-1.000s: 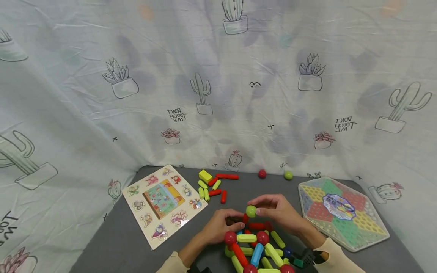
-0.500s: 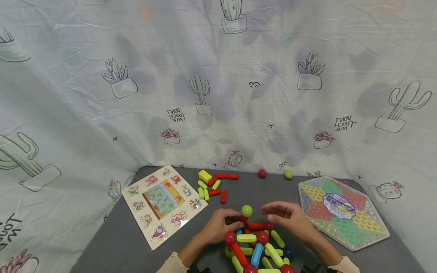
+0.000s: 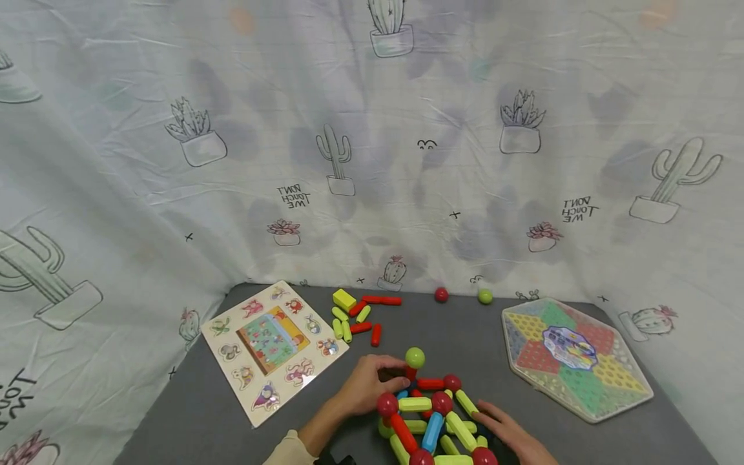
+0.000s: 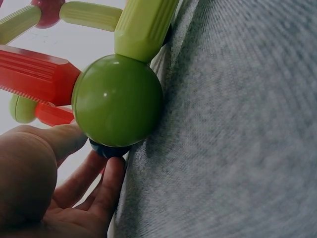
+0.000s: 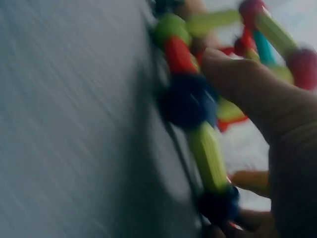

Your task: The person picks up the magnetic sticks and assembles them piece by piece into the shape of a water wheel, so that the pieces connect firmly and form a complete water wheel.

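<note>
A magnetic ball-and-rod structure of red, blue and yellow-green rods stands at the table's near edge. At its back, a light green ball tops an upright red rod. My left hand holds the structure's back left; the left wrist view shows thumb and fingers about a dark blue ball, partly hidden by a larger-looking green ball. My right hand lies along the right side with fingers extended. In the blurred right wrist view its thumb is close beside a dark blue ball.
Loose red rods, yellow-green rods and a yellow block lie behind the left hand. A red ball and a green ball sit at the back. A picture puzzle board is left, a hexagonal game board right.
My right hand has let go of the light green ball, which stays on the upright red rod, and has moved down to the structure's right side. The left hand keeps its place.
</note>
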### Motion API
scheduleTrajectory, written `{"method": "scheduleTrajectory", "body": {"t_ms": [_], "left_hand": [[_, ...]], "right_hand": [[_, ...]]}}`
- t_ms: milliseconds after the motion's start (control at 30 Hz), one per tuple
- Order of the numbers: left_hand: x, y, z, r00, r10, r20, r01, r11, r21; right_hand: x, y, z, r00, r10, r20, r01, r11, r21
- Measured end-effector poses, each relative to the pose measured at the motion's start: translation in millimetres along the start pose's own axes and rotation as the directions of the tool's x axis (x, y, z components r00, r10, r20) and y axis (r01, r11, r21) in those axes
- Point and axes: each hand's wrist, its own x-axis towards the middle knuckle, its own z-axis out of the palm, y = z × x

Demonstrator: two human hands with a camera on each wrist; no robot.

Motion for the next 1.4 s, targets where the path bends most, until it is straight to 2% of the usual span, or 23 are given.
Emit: {"method": "scheduleTrajectory", "body": {"t_ms": [67,100,167,367,433,533,633,700,800,1067,1267,1400], "left_hand": [[0.2,-0.6,-0.4,1.000,-0.009,-0.005,0.009,1.000,0.004],[0.3,-1.4,-0.3,1.000,-0.011,-0.008,0.011,1.000,0.010],[0.3,-1.9,-0.5,1.000,-0.017,-0.010,0.017,1.000,0.020],[0.7,-3.6,-8.1,1.000,-0.009,-0.001,0.009,0.999,0.035],[0.5,-3.8,-11.7,1.000,-0.011,0.008,0.011,0.999,0.039],[-0.3,-3.7,-15.4,1.000,-0.016,0.021,0.015,0.999,0.034],[-1.7,-3.7,-17.0,0.999,-0.001,0.041,-0.001,1.000,0.029],[-2.4,-3.5,-17.2,0.999,0.009,0.052,-0.011,1.000,0.029],[-2.8,-2.9,-16.7,0.998,0.019,0.055,-0.021,0.999,0.027],[-3.1,-2.2,-15.2,0.999,0.011,0.037,-0.011,1.000,0.010],[-3.5,-0.9,-15.4,0.999,-0.001,0.041,0.001,1.000,-0.008],[-3.6,-1.1,-16.4,0.997,-0.020,0.068,0.021,0.999,-0.025]], "right_hand": [[0.4,10.2,16.2,0.995,-0.060,-0.080,0.052,0.995,-0.089],[1.0,11.0,21.0,0.992,-0.064,-0.111,0.050,0.991,-0.124],[1.0,12.0,27.5,0.977,-0.113,-0.182,0.080,0.981,-0.178],[-1.3,1.9,16.5,0.955,-0.152,-0.253,0.108,0.978,-0.181],[-3.0,-4.3,9.7,0.954,-0.107,-0.281,0.051,0.979,-0.199],[-3.9,-16.8,-2.3,0.947,0.014,-0.321,-0.078,0.979,-0.188],[-0.4,-26.9,-13.7,0.923,0.128,-0.362,-0.184,0.975,-0.123],[3.2,-29.7,-20.3,0.908,0.171,-0.383,-0.216,0.973,-0.079],[8.5,-28.0,-26.7,0.897,0.195,-0.396,-0.219,0.976,-0.014],[20.7,-15.1,-36.2,0.895,0.218,-0.389,-0.187,0.976,0.116],[28.3,-8.9,-42.4,0.895,0.264,-0.360,-0.223,0.963,0.152],[32.8,-6.3,-45.1,0.889,0.305,-0.342,-0.258,0.950,0.176]]}}
